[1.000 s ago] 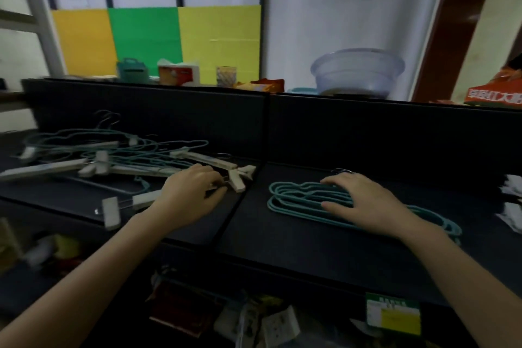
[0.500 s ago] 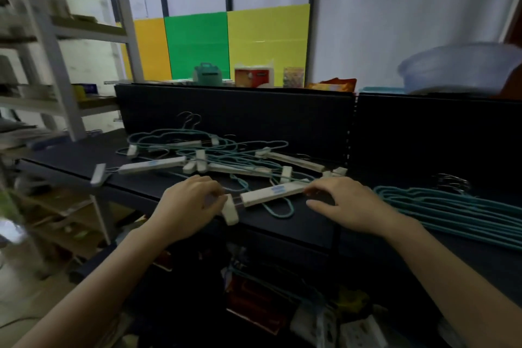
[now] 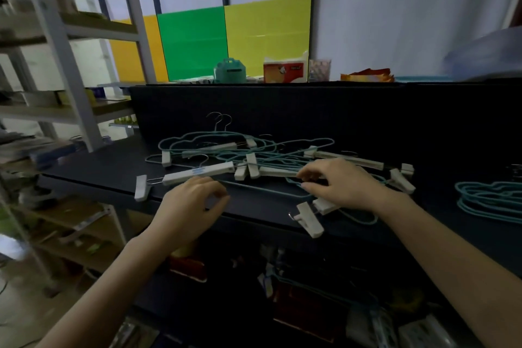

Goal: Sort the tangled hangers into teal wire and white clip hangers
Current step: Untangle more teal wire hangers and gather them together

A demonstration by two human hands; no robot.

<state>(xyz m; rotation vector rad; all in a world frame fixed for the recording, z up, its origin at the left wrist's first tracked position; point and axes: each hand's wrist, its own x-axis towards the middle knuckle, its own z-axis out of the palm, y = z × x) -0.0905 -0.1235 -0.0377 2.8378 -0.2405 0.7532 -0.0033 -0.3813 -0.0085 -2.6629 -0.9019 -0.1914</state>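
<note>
Grey metal rack (image 3: 65,45): stands at the far left, beside the black shelf (image 3: 107,167).
Leftmost white clip hanger (image 3: 197,174): lies flat on the shelf just behind the left hand's knuckles, with one clip hanging over the front edge. Whether the two touch is unclear.
Left hand (image 3: 189,206): at the shelf's front edge, fingers loosely curled, thumb and forefinger apart with nothing between them.
Tangled pile (image 3: 254,155): teal wire and white clip hangers interlaced, behind and between the two hands.
Right hand (image 3: 344,183): palm down on the pile's near right side. The bent fingertips (image 3: 303,176) meet a white bar's end and a teal wire; whether they pinch either is unclear.
Loose white clip (image 3: 309,219): juts out below the right palm at the shelf's edge.
Sorted teal stack (image 3: 491,200): flat at the far right, well apart from the right hand.
</note>
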